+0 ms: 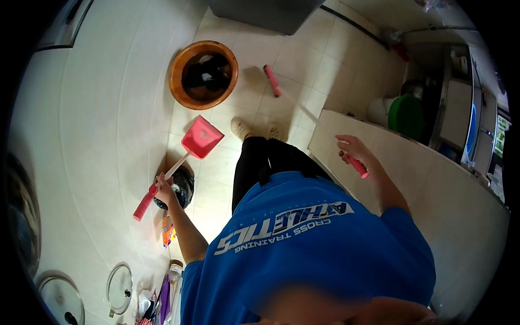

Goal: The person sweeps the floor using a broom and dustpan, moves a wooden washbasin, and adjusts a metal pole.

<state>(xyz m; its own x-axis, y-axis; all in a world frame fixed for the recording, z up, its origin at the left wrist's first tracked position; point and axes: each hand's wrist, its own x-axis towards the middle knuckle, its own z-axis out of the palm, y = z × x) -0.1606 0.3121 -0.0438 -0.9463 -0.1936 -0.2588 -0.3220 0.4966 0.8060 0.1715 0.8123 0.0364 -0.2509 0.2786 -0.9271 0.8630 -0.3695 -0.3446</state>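
Note:
A pink long-handled dustpan (pixel 201 138) is in my left hand (pixel 164 187), whose fingers wrap round its pale stick just above the pink grip. The pan hangs over the tiles, to the left of my feet. My right hand (pixel 354 150) is closed on a broom (pixel 272 81) by its pink grip. The broom's slim red head is out on the floor beyond my feet, and its pale stick is hard to see against the counter. Beside the dustpan's stick, below my left hand, a black-lined bin (pixel 184 188) stands partly hidden.
An orange-brown basin (pixel 175 86) with dark contents in it sits near the left wall. A grey container (pixel 260 16) is at the far end. Along my right runs a counter (pixel 422 179), with a green round lid or basin (pixel 405 118) past it. Glass lids (pixel 119 287) hang at lower left.

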